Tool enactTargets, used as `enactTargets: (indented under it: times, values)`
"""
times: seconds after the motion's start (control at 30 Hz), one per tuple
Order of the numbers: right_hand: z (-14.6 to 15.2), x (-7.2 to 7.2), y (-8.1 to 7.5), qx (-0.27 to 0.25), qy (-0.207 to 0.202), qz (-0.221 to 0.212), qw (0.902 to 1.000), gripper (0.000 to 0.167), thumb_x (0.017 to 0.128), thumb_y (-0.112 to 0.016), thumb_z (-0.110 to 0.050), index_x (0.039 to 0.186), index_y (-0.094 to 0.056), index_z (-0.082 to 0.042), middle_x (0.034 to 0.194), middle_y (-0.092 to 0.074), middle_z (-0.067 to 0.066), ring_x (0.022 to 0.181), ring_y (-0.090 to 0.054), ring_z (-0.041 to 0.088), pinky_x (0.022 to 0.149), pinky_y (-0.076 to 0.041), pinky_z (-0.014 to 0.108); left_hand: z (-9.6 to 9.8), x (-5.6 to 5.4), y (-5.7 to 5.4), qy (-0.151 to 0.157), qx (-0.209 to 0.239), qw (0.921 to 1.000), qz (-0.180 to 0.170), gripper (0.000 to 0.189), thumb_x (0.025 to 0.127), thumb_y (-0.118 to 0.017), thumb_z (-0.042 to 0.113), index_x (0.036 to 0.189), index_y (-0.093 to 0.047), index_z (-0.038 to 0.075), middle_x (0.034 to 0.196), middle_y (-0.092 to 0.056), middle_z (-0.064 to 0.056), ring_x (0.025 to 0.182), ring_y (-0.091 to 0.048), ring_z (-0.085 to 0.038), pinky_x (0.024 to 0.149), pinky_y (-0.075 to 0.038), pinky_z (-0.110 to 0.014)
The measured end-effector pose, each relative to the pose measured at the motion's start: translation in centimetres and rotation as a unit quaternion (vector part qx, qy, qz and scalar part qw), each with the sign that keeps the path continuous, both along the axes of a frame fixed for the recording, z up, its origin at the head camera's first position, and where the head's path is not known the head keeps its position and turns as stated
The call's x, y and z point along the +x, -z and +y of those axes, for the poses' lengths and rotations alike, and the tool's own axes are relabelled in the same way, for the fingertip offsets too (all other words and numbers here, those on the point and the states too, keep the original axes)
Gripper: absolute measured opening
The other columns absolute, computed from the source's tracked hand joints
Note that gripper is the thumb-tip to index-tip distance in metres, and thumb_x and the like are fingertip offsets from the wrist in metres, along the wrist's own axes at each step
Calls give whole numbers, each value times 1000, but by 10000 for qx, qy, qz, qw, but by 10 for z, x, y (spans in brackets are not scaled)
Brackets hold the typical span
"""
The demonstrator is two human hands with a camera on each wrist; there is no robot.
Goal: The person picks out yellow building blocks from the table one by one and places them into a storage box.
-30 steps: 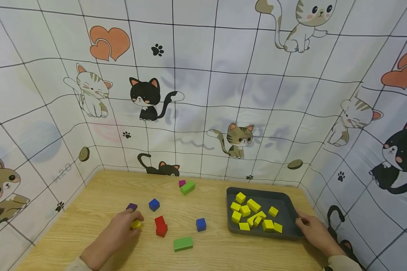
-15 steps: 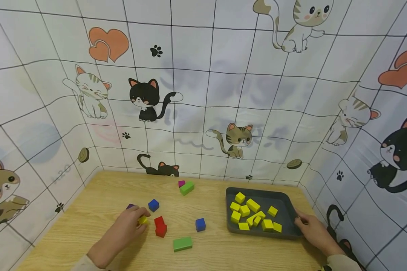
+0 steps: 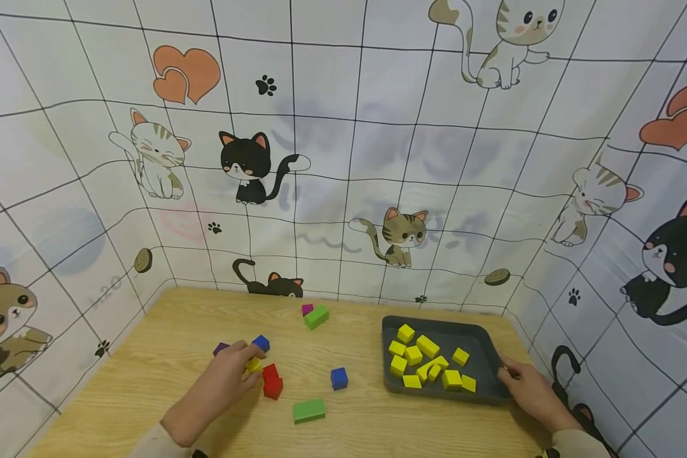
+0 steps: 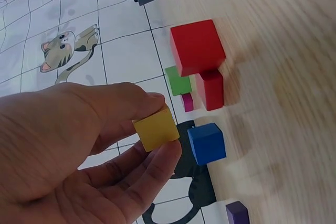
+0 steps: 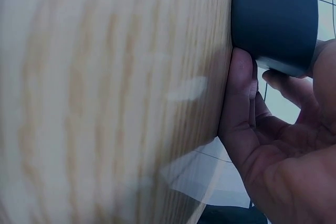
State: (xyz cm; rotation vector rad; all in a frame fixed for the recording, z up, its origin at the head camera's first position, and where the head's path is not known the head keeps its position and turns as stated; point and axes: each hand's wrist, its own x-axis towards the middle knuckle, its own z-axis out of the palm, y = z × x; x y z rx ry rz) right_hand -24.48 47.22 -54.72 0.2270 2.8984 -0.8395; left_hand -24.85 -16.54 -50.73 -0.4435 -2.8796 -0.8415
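Note:
My left hand pinches a yellow cube between thumb and fingertips, above the left part of the table. Close by are a blue cube, a purple block partly behind the hand, and two red blocks touching each other. At the right, my right hand grips the right edge of a dark grey tray. In the right wrist view its fingers lie low against the tray's outer wall. Several yellow blocks lie in the tray, mostly toward its left side.
On the wooden table a green block lies near the front and another blue cube left of the tray. A second green block and a magenta block lie at the back. Cat-printed sheeting walls the table's back and sides.
My left hand has moved to the right with the yellow cube, from beside the purple block toward the blue cube and red blocks. The right hand and tray have stayed put.

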Motion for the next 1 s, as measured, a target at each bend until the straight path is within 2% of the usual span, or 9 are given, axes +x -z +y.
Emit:
enactTargets:
  times: [0.2,0.3,0.47,0.6,0.7,0.83,1.0]
  values:
    - [0,0,-1,30,-18,76,10000,63,122,-52,-27,177,-37,2,165,-57,43,151,-56,67,118,-52,80,10,-3,-3,133,104,9999,-12,27,95,-91,-3,120,-83,6,104,-70,-3,86,-60,-12,74,-58,-23]
    - [-1,0,-1,29,-2,89,10000,63,122,-52,-27,176,-38,1,165,-57,42,151,-56,67,118,-52,81,15,-4,-3,296,48,9994,169,27,95,-92,-2,119,-83,7,108,-74,-4,89,-63,-11,76,-60,-24]
    - [-1,-1,0,46,-4,74,10000,63,122,-52,-27,176,-38,2,166,-55,43,152,-55,67,118,-52,81,27,-5,-4,547,-68,9975,431,29,93,-95,-1,118,-83,9,105,-73,-1,86,-59,-8,74,-57,-21]
    - [-1,-1,0,13,-18,31,10000,63,123,-52,-28,177,-37,1,170,-49,42,154,-52,68,120,-50,82,38,-6,-4,641,-83,9971,395,30,93,-95,0,119,-83,10,102,-70,-1,82,-53,-8,71,-53,-21]
    - [0,0,-1,-8,-16,-17,10000,64,123,-51,-29,178,-35,0,173,-44,42,156,-49,68,121,-48,82,48,-8,-2,824,28,9960,341,30,95,-93,-1,121,-82,8,102,-69,-3,81,-53,-9,69,-51,-21]
    - [0,0,-2,5,11,-29,10000,64,123,-51,-30,178,-35,-1,173,-44,42,156,-49,69,121,-48,83,63,-12,1,1126,138,9928,394,29,97,-91,0,123,-81,5,103,-70,-4,83,-56,-9,71,-55,-21]
    - [3,-1,2,-15,-25,14,10000,64,124,-52,-29,178,-35,1,171,-50,43,151,-55,66,116,-53,80,85,-16,3,1306,47,9906,397,28,99,-90,2,125,-80,4,106,-70,-5,88,-62,-12,75,-61,-25]
